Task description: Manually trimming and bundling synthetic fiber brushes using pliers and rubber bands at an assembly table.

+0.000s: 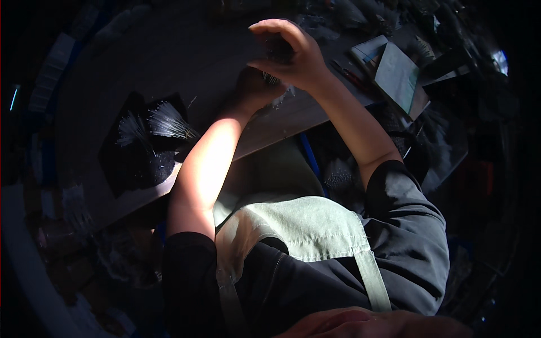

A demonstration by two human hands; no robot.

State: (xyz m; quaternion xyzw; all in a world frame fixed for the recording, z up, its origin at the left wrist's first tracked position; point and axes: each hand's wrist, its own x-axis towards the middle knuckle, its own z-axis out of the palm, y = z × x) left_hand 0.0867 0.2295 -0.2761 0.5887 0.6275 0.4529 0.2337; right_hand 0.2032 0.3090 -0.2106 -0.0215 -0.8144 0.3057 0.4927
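Observation:
My left hand point(256, 89) is in shadow over the table, its fingers closed round a bundle of thin pale strands point(270, 78), of which only a little shows. Just above and to the right, my right hand point(298, 56) curves in a C, with thumb and fingers apart. A dark patch lies between them; I cannot make out whether it is a thing or shadow. To the left of my left forearm, two fanned bundles of thin pale strands, a brighter one point(169, 121) and a dimmer one point(132, 130), rest on a black sheet point(121, 166).
The wooden table point(220, 65) has its near edge slanting in front of me. A grey-green flat panel point(397, 77) lies at the right, beside red-handled thin tools point(352, 77). More pale strands point(352, 14) are heaped at the far right. Deep shadow hides much around.

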